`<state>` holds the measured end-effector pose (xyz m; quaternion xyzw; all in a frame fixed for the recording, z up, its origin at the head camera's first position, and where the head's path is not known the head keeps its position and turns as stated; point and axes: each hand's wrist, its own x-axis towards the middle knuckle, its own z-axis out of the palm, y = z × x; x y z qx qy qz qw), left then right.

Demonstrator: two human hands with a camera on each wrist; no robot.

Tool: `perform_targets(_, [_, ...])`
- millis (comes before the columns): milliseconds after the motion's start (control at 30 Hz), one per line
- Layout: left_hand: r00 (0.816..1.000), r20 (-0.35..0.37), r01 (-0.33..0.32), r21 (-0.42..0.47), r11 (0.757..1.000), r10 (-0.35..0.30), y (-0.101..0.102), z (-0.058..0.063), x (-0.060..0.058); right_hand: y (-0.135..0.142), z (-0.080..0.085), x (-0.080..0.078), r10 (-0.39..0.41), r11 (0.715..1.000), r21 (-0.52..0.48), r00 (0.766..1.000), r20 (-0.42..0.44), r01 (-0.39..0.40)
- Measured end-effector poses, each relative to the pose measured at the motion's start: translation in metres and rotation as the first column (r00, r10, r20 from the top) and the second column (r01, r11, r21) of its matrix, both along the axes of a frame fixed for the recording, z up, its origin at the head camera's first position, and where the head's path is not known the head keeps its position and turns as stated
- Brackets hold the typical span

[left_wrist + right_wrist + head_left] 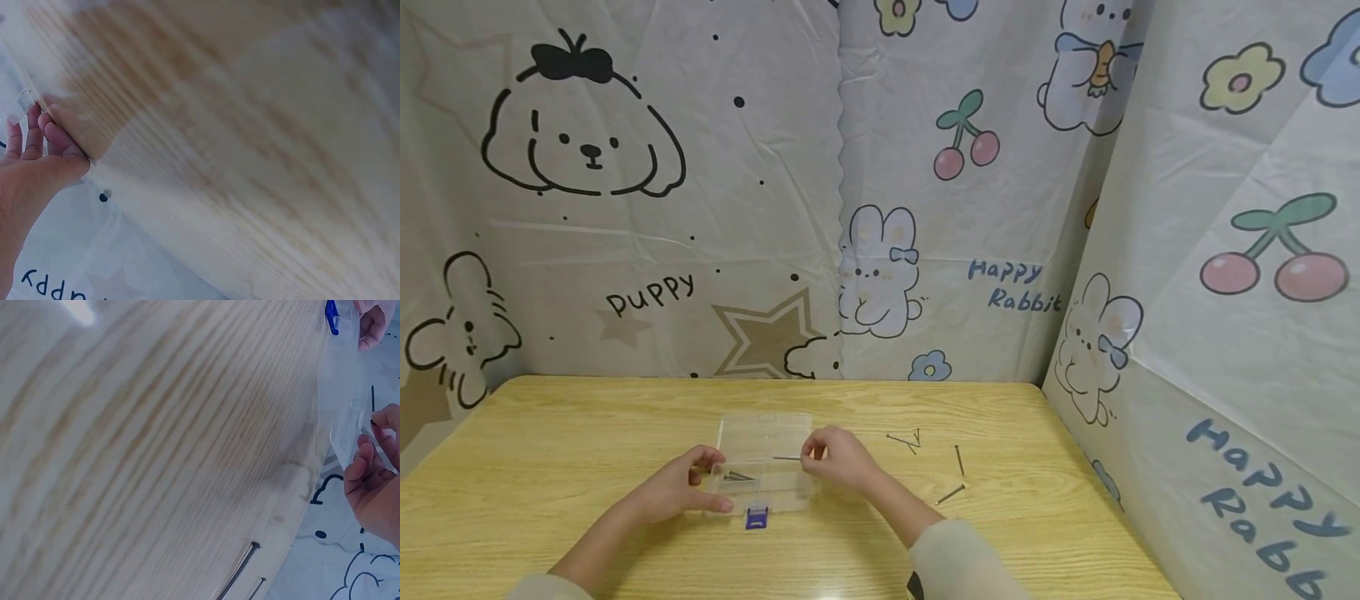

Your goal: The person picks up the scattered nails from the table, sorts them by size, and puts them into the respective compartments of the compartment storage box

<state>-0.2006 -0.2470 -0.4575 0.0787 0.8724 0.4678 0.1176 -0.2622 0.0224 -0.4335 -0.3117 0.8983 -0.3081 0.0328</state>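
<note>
Two bare hands work over a wooden bench (587, 442), at the lower centre of the head view. Beginning from the left, a pale sleeve (546, 588) enters at the lower left corner, and from it the left hand (677, 489) comes to the left side of a clear plastic box (767, 433). Its fingers are bent in a narrow grip, with the thumb near the front corner and the other fingers at the side edge, so they hold the box.

The box stands open left of the frame's centre, and its lid is in the upper half. A few dark nails (739, 477) lie together in its left front part, and a blue latch (757, 518) is on the front edge. Over the right part of the box, the right hand (844, 460) pinches one nail (786, 457) between thumb and fingers; the nail points to the left, almost level. I cannot tell if this hand touches the box.

Further right on the bench, a small group of loose nails (903, 441) lies crossed, then come a lower slanting nail (951, 494) and an almost upright-pointing nail (958, 460), their ends near each other.
</note>
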Motion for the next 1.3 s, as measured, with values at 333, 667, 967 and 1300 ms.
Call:
perform_targets(333, [1.0, -0.007, -0.008, -0.017, 1.0, 0.008, 0.0, -0.002, -0.001, -0.021, -0.003, 0.005, 0.021, 0.998, 0.054, 1.0, -0.013, -0.021])
perform_targets(667, [1.0, -0.01, -0.014, -0.014, 1.0, 0.014, 0.001, -0.004, -0.001, -0.035, -0.001, 0.008, 0.045, 0.997, 0.07, 0.998, -0.035, -0.043])
perform_targets(967, [1.0, -0.027, 0.001, -0.011, 1.0, -0.002, 0.0, -0.004, -0.002, -0.046, -0.002, 0.008, 0.021, 0.996, 0.084, 1.0, -0.015, -0.02])
perform_targets(1300, [1.0, -0.028, 0.001, -0.017, 1.0, -0.002, 0.0, -0.004, -0.002, -0.056, -0.009, 0.008, 0.004, 0.996, 0.088, 1.0, -0.028, -0.001])
